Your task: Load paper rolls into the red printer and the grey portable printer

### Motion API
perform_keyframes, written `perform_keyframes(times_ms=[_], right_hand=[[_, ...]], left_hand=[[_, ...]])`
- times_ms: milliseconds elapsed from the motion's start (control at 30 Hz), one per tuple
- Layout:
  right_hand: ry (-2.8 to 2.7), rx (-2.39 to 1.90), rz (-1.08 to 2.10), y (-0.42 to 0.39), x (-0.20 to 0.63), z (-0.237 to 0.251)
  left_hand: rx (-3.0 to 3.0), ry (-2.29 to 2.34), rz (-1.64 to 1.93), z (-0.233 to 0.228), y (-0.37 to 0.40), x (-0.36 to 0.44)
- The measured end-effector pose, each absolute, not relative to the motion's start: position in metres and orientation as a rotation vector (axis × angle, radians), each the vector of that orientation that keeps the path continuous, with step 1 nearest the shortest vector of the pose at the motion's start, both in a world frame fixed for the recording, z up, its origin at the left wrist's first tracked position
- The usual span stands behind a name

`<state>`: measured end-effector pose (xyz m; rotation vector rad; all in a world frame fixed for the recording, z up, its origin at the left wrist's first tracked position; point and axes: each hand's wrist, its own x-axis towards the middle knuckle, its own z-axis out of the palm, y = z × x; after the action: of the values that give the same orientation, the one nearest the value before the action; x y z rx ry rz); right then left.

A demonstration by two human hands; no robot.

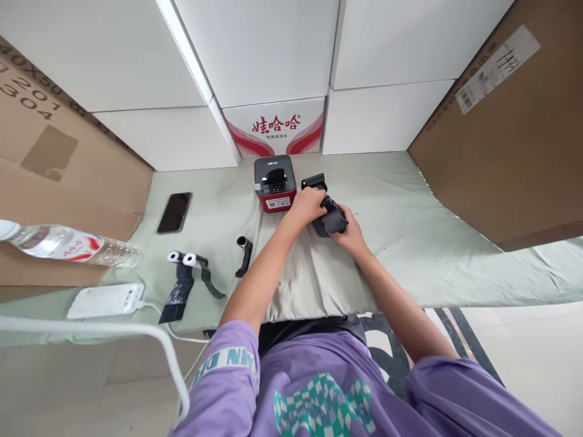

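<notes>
A black cartridge-like device [321, 227] with dark film or ribbon on it is on the cloth-covered table, held between both hands. My left hand [310, 204] is closed at its upper left part, its fingertips curled over the middle. Around the lower right end curls my right hand [351, 233], closed on the device and the dark film. My fingers hide much of the inside. Just left of my left hand stands a red and black printer-like box [275, 183] with a glossy black piece on top.
Two black ribbon rolls with white cores [183, 258] trail strips at the left, near another black roll [244, 256]. Farther left are a phone [175, 212], a white power bank [105, 301] and a water bottle [68, 244]. Cardboard boxes [523, 139] and white boxes [273, 48] enclose the table.
</notes>
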<state>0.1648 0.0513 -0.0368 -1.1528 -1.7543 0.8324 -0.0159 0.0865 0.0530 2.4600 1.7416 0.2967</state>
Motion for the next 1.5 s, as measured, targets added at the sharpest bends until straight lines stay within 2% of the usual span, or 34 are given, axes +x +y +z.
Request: perform_keyframes(times_ms=[433, 767, 867, 1033, 1133, 1267, 1367, 1500], right_hand=[[-1.678, -1.281, 0.713, 0.036, 0.153, -0.032], [-1.592, -1.419, 0.669, 0.036, 0.157, -0.025], [-1.588, -1.433, 0.674, 0.037, 0.158, -0.024], [-1.614, -1.373, 0.656, 0.039, 0.159, -0.023], [-1.608, -1.398, 0.679, 0.039, 0.159, -0.022], [-1.601, -1.379, 0.713, 0.038, 0.161, -0.024], [-1.585, -1.345, 0.718, 0.037, 0.164, -0.027], [-1.642, -1.355, 0.662, 0.04, 0.166, -0.028]], left_hand=[[2.49, 1.607, 0.162, 0.058, 0.104, -0.006], [2.479, 1.376, 0.285, 0.05, 0.121, 0.007], [2.502, 1.357, 0.159, 0.054, 0.123, 0.012], [2.582, 1.44, -0.247, 0.069, 0.123, 0.031], [2.579, 1.44, -0.296, 0.075, 0.123, 0.038], [2.548, 1.506, -0.063, 0.083, 0.115, 0.031], [2.432, 1.522, 0.34, 0.095, 0.089, 0.015], [2.173, 1.421, 0.875, 0.108, 0.016, -0.016]])
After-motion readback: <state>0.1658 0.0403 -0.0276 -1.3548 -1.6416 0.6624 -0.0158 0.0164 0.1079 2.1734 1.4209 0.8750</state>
